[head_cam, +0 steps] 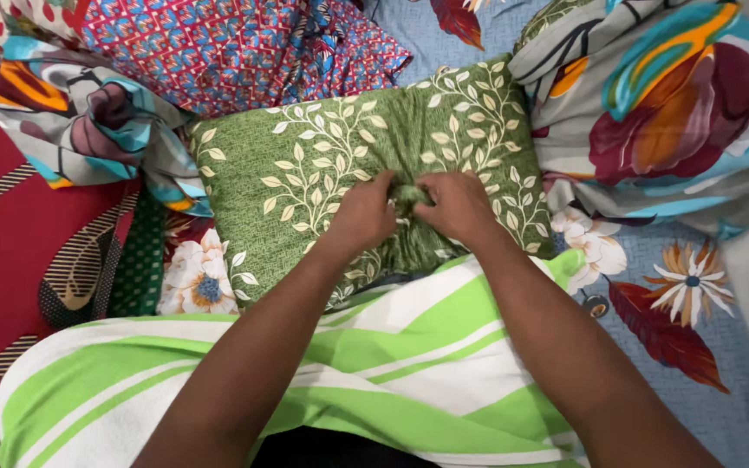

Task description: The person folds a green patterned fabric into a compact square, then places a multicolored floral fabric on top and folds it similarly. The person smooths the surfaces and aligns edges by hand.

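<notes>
A green pillow (pixel 322 156) printed with cream leaf sprays lies in the middle of the bed. My left hand (pixel 362 214) and my right hand (pixel 457 205) meet at its near middle. Both pinch a small bunched fold of the green cover (pixel 409 192) between their fingers. A green and white striped cloth (pixel 392 364) lies across my lap, under my forearms, touching the pillow's near edge.
A multicoloured bundle (pixel 88 121) sits left of the pillow, with a red and blue patterned cloth (pixel 236 52) behind it. A large grey pillow with big flowers (pixel 669 113) lies at the right. Red patterned fabric (pixel 10 251) covers the left, a blue floral sheet (pixel 678 321) the right.
</notes>
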